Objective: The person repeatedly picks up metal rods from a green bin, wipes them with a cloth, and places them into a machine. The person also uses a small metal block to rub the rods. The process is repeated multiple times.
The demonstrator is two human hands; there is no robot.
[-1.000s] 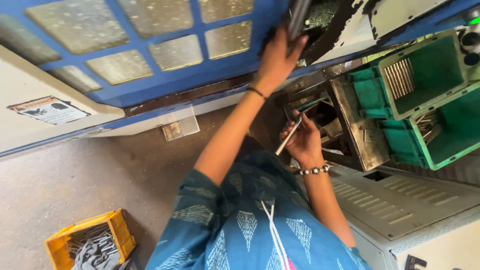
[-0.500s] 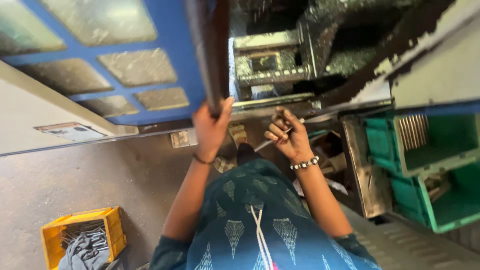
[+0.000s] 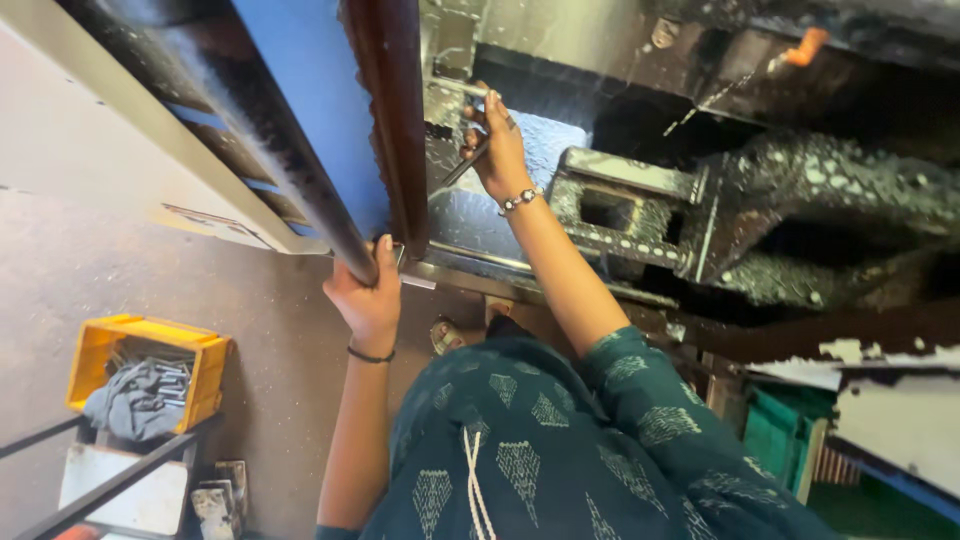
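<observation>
My left hand (image 3: 368,298), a black band on its wrist, grips the long dark handle bar (image 3: 270,150) of the blue machine door (image 3: 322,110) near its lower end. My right hand (image 3: 497,150), with a beaded bracelet, reaches inside the machine and holds a thin metal rod (image 3: 462,165) between its fingers. The rod's tip points down-left, close to the door's dark edge. Just right of this hand sits a grimy metal fixture (image 3: 625,210) covered in wet chips.
The machine interior (image 3: 820,200) is dark, oily and speckled with chips. A yellow crate (image 3: 150,372) with metal parts and a grey cloth stands on a stand at the lower left. Green bins (image 3: 785,440) sit at the lower right. Grey concrete floor (image 3: 120,270) lies below.
The view has swung toward the machine opening. My left hand has kept its grip on the door's bar, and my right hand has reached up into the machine with the rod.
</observation>
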